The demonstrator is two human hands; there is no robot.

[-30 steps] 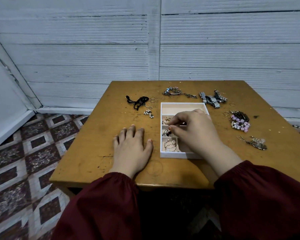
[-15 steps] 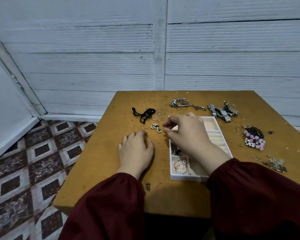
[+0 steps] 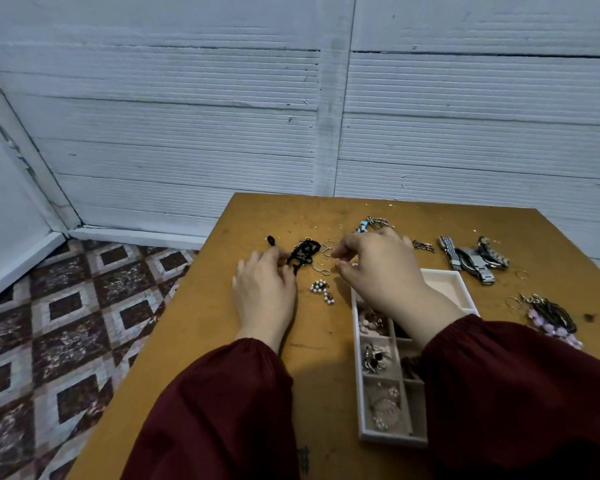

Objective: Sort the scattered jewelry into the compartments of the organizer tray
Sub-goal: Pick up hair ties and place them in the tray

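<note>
Though several tray [image 3: 392, 439] compartments hold pieces [image 3: 374, 358], watches [image 3: 471, 261], pearls [image 3: 321, 289] and beads [image 3: 553, 329] remain outside it; left fingers [image 3: 279, 253] pinch the cord [image 3: 305, 252], right fingers' [image 3: 342, 249] hold unclear.

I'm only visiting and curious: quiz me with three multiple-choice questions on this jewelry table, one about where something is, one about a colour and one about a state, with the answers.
1. Where is the pearl cluster?
A) inside the tray
B) on the table, between the left hand and the right hand
C) down on the floor

2. What colour are the sleeves?
A) dark red
B) green
C) yellow

3. What state is the tray in?
A) shut under a lid
B) open, with jewelry in several compartments
C) open, with every compartment bare

Answers:
1. B, since it lies on bare wood left of the tray.
2. A, since both cuffs are dark red.
3. B, since no lid shows and pieces sit in the left column of compartments.
</note>
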